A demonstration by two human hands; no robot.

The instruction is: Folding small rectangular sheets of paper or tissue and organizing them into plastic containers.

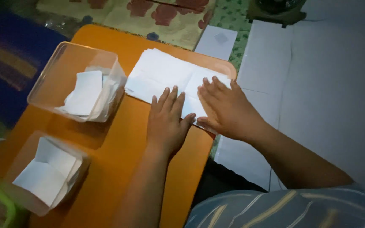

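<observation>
Dim, warm indoor light; 9 o'clock edge nearly black, soft shadows, mild blur and grain throughout.

You have matt white paper sheets (pixel 165 74) on a smooth, slightly glossy orange desk (pixel 119 156), beside clear plastic boxes (pixel 60 71).

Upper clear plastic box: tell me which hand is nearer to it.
Left. The left hand lies just right of the clear plastic box; the right hand is farther right.
</observation>
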